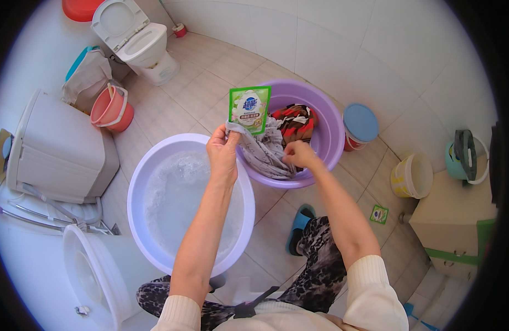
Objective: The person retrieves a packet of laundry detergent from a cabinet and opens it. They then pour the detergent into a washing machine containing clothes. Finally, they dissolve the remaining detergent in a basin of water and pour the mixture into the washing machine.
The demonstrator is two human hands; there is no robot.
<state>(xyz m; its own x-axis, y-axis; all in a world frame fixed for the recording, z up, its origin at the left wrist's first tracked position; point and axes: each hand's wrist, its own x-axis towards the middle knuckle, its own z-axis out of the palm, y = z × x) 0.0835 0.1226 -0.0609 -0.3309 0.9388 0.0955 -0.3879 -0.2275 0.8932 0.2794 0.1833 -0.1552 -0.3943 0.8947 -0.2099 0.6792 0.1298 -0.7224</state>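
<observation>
A light grey patterned garment (263, 151) lies partly in the purple basin (334, 118), its left end raised over the rim. My left hand (221, 151) is closed on that end, with the thumb on top. At the garment's near right side, my right hand (299, 154) has its fingers pinched against the cloth. A green and white packet (249, 110) stands just beyond my left fingers, its lower edge against the cloth; whether my hand also grips it cannot be seen. Behind the garment, a red, black and brown patterned cloth (296, 118) sits bunched in the basin.
A pale lilac basin (134, 190) of sudsy water stands left of the purple one. Beyond it are a pink bucket (112, 110) and a toilet (147, 44). To the right stand a blue-lidded bucket (361, 122), a yellowish bucket (413, 176) and a cabinet (445, 212). Another green packet (378, 214) lies on the tiles.
</observation>
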